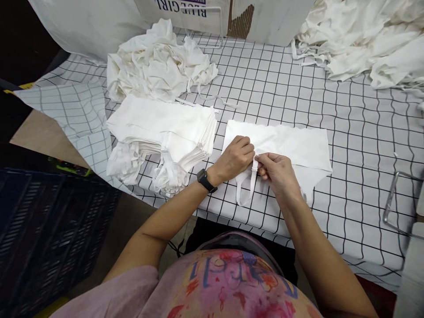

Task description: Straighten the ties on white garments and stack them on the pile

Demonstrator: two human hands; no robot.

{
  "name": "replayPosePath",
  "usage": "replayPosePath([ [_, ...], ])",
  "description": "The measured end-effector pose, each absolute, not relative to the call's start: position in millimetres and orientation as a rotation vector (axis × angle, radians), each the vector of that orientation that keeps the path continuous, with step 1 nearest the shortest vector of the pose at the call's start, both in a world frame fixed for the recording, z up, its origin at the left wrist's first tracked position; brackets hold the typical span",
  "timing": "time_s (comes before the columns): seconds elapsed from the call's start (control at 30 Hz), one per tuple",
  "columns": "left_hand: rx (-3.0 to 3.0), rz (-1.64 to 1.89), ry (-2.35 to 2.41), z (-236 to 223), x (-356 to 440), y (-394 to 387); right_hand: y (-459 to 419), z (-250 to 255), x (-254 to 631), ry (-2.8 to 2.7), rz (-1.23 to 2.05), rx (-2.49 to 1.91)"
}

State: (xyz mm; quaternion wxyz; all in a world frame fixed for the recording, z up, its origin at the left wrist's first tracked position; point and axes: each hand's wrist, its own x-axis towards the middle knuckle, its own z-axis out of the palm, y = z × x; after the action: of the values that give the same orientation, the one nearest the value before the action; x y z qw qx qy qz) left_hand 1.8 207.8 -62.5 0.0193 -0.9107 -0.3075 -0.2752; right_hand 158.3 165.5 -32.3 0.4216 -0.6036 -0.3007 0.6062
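A flat white garment lies on the checked tablecloth in front of me. Its thin white strap loops down toward the table's near edge. My left hand, with a black watch on the wrist, is closed and pinches the top of the strap at the garment's lower edge. My right hand is closed too, fingertips pinching the same strap just beside the left hand. Both hands rest on the garment.
A neat stack of folded white garments sits to the left, with a loose heap behind it. Another white pile fills the far right. A cardboard box stands at the back, a dark crate lower left, a metal frame right.
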Motion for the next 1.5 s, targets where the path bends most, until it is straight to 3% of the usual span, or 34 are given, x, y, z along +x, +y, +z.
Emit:
replayPosePath([
  [0.2, -2.871, -0.778, -0.973, -64, 4, 207, 177, -31, 168, -0.718, 1.746, -1.513],
  [0.43, -2.873, -0.655, -1.197, -58, 0, 204, 153, -22, 171, -0.856, 1.610, -1.535],
  [0.5, -2.880, -0.639, -1.259, -53, -4, 199, 138, -14, 182, -0.982, 1.422, -1.615],
  [0.67, -2.942, -0.758, -1.449, -34, -16, 161, 95, -5, 233, -1.142, 0.580, -1.937],
  [0.77, -3.136, -0.738, -1.514, -26, -22, 125, 64, -10, 257, -1.297, 0.420, -2.036],
  [1.0, -3.223, -0.626, -1.778, -32, -26, 69, 11, -28, 255, -1.536, 0.507, -2.003],
  [1.23, -3.100, -0.854, -2.026, -26, -33, 58, -4, -34, 263, -1.165, 0.829, -1.868],
  [1.5, -2.958, -0.814, -2.148, -35, -27, 48, -19, -36, 268, -1.381, 0.673, -2.001],
])
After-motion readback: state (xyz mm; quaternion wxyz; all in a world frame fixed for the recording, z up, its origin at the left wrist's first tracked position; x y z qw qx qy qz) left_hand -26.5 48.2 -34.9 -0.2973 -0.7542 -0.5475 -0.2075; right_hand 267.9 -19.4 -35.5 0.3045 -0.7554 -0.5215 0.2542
